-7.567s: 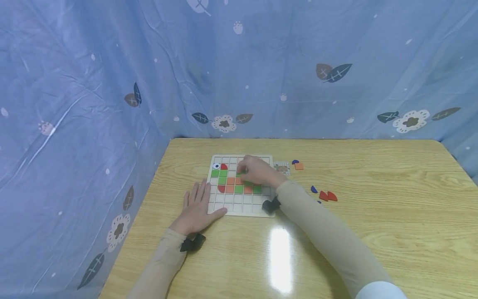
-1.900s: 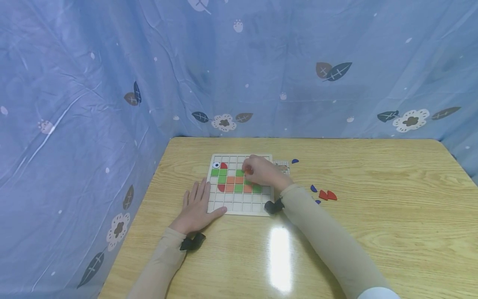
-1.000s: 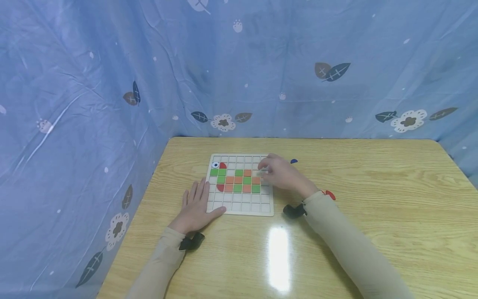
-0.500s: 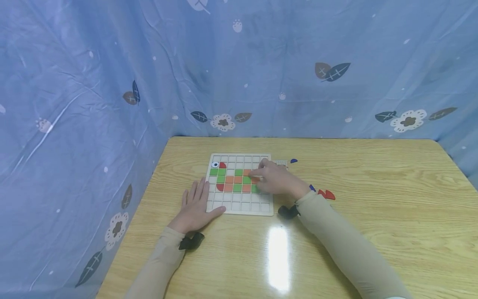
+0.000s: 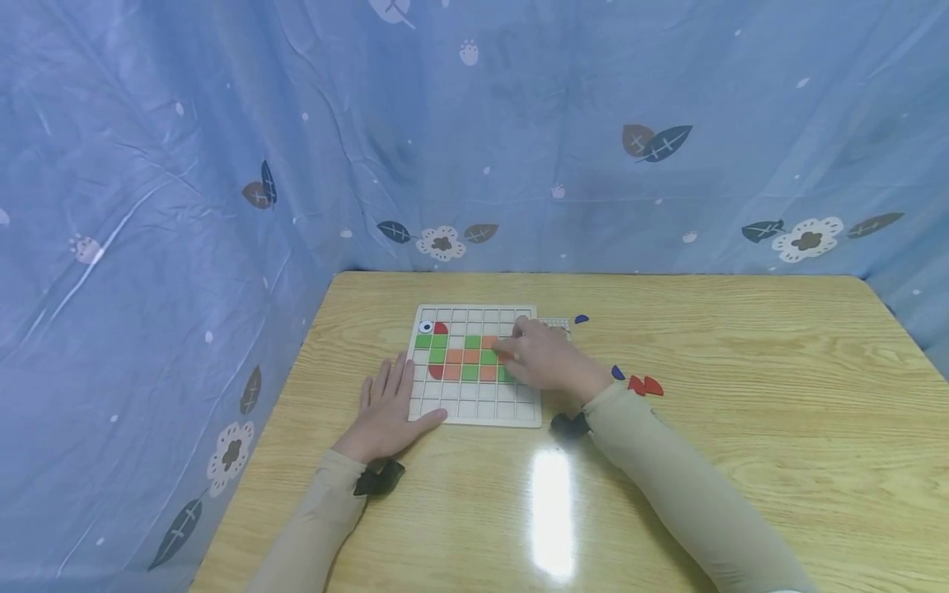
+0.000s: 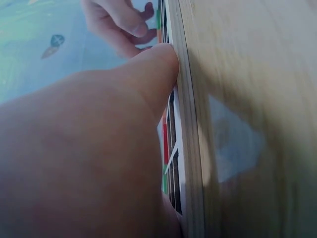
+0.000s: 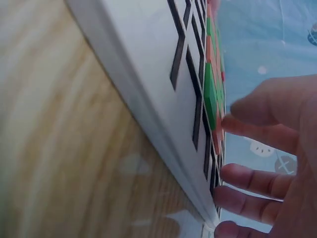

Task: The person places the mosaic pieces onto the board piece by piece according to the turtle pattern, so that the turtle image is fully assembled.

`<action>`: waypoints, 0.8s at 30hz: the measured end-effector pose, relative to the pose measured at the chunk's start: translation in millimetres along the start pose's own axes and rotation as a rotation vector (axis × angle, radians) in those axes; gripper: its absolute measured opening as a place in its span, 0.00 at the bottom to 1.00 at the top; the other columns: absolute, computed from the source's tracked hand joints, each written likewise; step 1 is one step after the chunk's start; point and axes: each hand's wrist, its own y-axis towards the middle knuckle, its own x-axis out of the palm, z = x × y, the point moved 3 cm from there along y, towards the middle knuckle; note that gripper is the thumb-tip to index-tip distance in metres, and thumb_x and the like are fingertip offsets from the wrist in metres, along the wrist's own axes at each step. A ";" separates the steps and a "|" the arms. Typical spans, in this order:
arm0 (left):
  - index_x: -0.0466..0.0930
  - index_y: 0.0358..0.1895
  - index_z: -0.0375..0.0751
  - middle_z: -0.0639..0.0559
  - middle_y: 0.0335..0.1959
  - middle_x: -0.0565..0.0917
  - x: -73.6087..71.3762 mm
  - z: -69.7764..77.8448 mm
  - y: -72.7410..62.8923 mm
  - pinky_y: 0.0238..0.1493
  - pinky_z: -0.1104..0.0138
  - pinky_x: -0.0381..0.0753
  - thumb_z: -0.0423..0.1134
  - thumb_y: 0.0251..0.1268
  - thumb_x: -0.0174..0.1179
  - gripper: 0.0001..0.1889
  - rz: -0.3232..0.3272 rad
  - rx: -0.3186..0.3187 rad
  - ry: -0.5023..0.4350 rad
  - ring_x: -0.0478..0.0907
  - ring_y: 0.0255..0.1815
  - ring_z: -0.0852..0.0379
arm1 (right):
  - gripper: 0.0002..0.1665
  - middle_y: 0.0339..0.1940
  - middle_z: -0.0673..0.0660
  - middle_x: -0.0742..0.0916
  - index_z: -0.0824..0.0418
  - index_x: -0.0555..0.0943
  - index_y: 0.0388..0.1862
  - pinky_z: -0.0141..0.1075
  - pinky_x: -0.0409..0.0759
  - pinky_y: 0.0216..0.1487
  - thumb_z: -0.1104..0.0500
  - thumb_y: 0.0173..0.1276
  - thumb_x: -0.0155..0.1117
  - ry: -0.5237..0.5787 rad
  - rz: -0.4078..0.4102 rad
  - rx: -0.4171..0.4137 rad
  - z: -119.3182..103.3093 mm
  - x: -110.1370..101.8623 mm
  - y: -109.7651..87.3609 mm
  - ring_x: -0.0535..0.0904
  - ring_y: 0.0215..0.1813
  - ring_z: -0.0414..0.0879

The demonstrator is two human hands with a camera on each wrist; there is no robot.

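Observation:
A white grid board (image 5: 474,413) lies on the table, with orange, green and red tiles forming a snake-like shape. At its upper left end is an eye tile (image 5: 426,327). My left hand (image 5: 381,416) rests flat at the board's left edge, thumb on the front corner. My right hand (image 5: 544,354) is over the right end of the shape and covers some tiles. In the right wrist view its index fingertip touches an orange tile (image 7: 216,141) beside a green tile (image 7: 210,94). The thumb stands apart from the tiles, and nothing shows pinched between the fingers.
Right of the board lie two red quarter-round pieces (image 5: 652,385) and a blue half-round piece (image 5: 618,373). Another blue half-round piece (image 5: 582,319) lies farther back, near a partly hidden pattern card (image 5: 556,323). A blue patterned curtain (image 5: 474,148) hangs behind the table.
The orange tile once on the table at the back right is gone from there; an added orange tile shows on the board's right side. My right hand moved right, then back left. The left stayed.

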 end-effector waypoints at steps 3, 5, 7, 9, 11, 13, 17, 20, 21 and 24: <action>0.36 0.85 0.34 0.40 0.88 0.34 0.2 0.0 -0.2 0.81 0.34 0.32 0.73 0.70 0.53 0.59 -0.001 0.000 -0.002 0.30 0.87 0.34 | 0.21 0.51 0.58 0.82 0.50 0.84 0.66 0.45 0.78 0.42 0.50 0.79 0.60 0.077 0.020 0.006 3.0 0.0 -1.3 0.78 0.46 0.50; 0.35 0.85 0.35 0.40 0.88 0.33 -0.4 0.3 -0.1 0.81 0.34 0.32 0.73 0.70 0.53 0.59 -0.005 0.000 0.002 0.30 0.87 0.34 | 0.22 0.52 0.58 0.82 0.54 0.84 0.66 0.45 0.80 0.44 0.50 0.79 0.61 0.124 0.040 0.015 5.3 -0.7 -3.3 0.79 0.46 0.49; 0.35 0.85 0.35 0.41 0.88 0.33 -0.3 0.3 0.4 0.81 0.34 0.32 0.73 0.70 0.53 0.59 -0.011 -0.001 0.008 0.30 0.87 0.35 | 0.23 0.52 0.59 0.83 0.59 0.84 0.66 0.44 0.81 0.46 0.51 0.79 0.61 0.164 0.056 0.016 6.8 -2.8 -6.4 0.79 0.47 0.49; 0.34 0.85 0.35 0.41 0.88 0.33 -0.5 0.5 0.5 0.81 0.34 0.32 0.73 0.70 0.53 0.59 -0.014 -0.003 0.015 0.29 0.87 0.35 | 0.24 0.53 0.59 0.83 0.61 0.83 0.66 0.44 0.81 0.49 0.52 0.78 0.62 0.187 0.060 0.030 9.1 -4.7 -10.2 0.78 0.47 0.49; 0.34 0.85 0.35 0.40 0.88 0.33 -1.0 1.7 0.5 0.81 0.34 0.32 0.72 0.70 0.53 0.59 -0.017 -0.003 0.018 0.29 0.87 0.34 | 0.24 0.55 0.61 0.83 0.62 0.82 0.66 0.45 0.81 0.51 0.53 0.78 0.62 0.206 0.053 0.047 11.0 -7.7 -15.8 0.78 0.48 0.50; 0.35 0.85 0.35 0.40 0.87 0.33 -1.3 2.6 0.5 0.81 0.34 0.32 0.72 0.71 0.53 0.59 -0.019 -0.004 0.016 0.30 0.87 0.34 | 0.23 0.57 0.62 0.82 0.63 0.82 0.66 0.47 0.80 0.54 0.55 0.77 0.61 0.229 0.050 0.066 14.2 -10.3 -22.2 0.78 0.50 0.51; 0.35 0.85 0.34 0.39 0.87 0.33 -1.0 2.7 -0.2 0.81 0.34 0.32 0.72 0.70 0.53 0.59 -0.015 -0.007 0.013 0.29 0.87 0.34 | 0.20 0.59 0.62 0.82 0.65 0.83 0.62 0.49 0.80 0.58 0.58 0.76 0.60 0.265 0.079 0.077 24.2 -11.8 -36.4 0.79 0.54 0.53; 0.36 0.85 0.33 0.39 0.87 0.34 0.3 1.8 -0.5 0.81 0.34 0.32 0.73 0.70 0.53 0.59 -0.009 -0.003 0.002 0.30 0.87 0.34 | 0.20 0.60 0.62 0.83 0.65 0.83 0.62 0.49 0.81 0.59 0.59 0.76 0.62 0.266 0.105 0.070 32.3 -11.7 -47.9 0.80 0.56 0.54; 0.36 0.85 0.33 0.39 0.87 0.34 0.9 1.6 -0.3 0.81 0.34 0.32 0.73 0.69 0.53 0.59 -0.006 -0.002 0.001 0.29 0.87 0.34 | 0.20 0.61 0.63 0.83 0.65 0.82 0.62 0.50 0.82 0.59 0.59 0.75 0.62 0.269 0.111 0.069 34.3 -12.6 -51.9 0.80 0.57 0.55; 0.37 0.85 0.32 0.37 0.87 0.35 0.8 1.9 -0.5 0.80 0.34 0.32 0.73 0.69 0.53 0.60 0.007 0.009 -0.006 0.31 0.87 0.32 | 0.23 0.65 0.66 0.82 0.66 0.81 0.65 0.53 0.83 0.58 0.58 0.75 0.65 0.281 0.126 0.078 39.3 -16.0 -63.6 0.82 0.57 0.57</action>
